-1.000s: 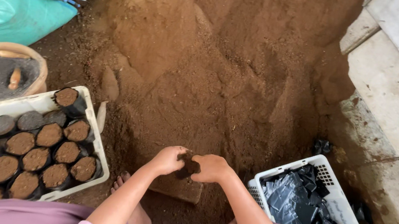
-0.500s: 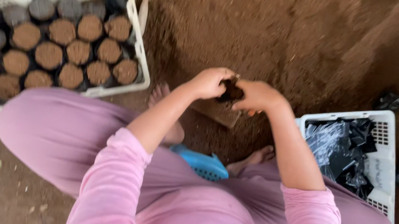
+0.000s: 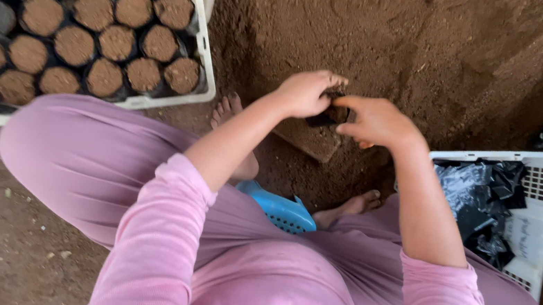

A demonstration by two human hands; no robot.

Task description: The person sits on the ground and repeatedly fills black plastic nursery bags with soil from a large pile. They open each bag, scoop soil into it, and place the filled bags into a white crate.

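Black bag [image 3: 329,115] pinched btwn my left hand [image 3: 304,92] & right hand [image 3: 377,122], both grips closed on it. White crate [image 3: 201,59]: soil-filled bags. Right crate [image 3: 539,182]: empty black bags.

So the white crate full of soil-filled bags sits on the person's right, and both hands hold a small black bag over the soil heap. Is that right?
Not quite. In the head view the white crate of filled bags sits on the person's left; the crate on the right holds empty black bags. The rest stands: the left hand and right hand hold a small black bag over the soil heap.
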